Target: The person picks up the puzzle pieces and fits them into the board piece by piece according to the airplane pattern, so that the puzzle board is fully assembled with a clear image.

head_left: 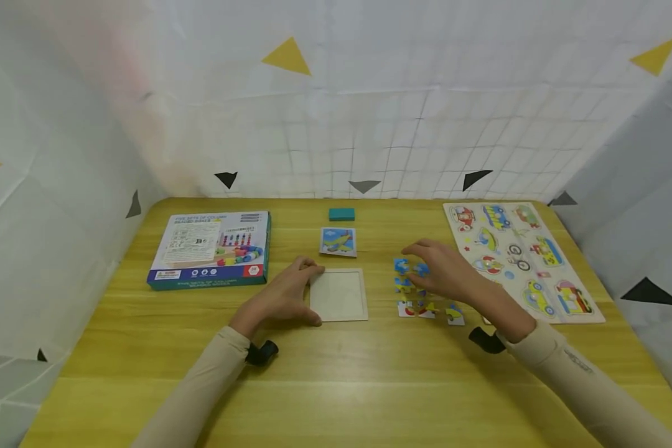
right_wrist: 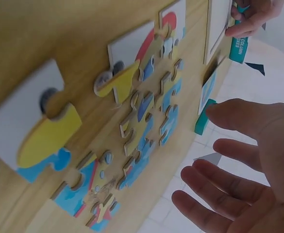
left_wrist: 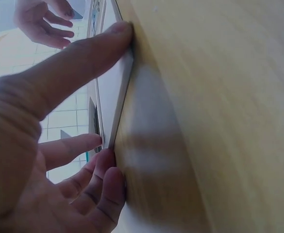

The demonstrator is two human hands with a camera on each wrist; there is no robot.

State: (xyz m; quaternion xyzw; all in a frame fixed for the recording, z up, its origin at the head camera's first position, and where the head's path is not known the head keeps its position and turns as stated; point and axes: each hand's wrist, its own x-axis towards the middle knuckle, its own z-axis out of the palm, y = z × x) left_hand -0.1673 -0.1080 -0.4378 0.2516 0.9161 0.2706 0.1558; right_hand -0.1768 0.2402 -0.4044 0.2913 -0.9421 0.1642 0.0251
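Note:
A square wooden puzzle tray (head_left: 338, 295) with a raised rim lies in the middle of the table. My left hand (head_left: 284, 294) holds its left side, thumb at the near corner and fingers at the far corner; the left wrist view shows the thumb (left_wrist: 83, 63) against the rim. To the right, several jigsaw pieces (head_left: 403, 284) with blue, yellow, red and white printing lie spread out. My right hand (head_left: 445, 270) hovers over them with parted fingers and nothing held, partly hiding some. In the right wrist view a yellow-and-white corner piece (right_wrist: 35, 126) lies closest.
Behind the tray lies a picture card (head_left: 338, 242) of a yellow aeroplane, and beyond it a teal block (head_left: 341, 214). A boxed bead toy (head_left: 210, 249) stands at the left. A wooden vehicle puzzle board (head_left: 521, 261) covers the right side, near my right forearm.

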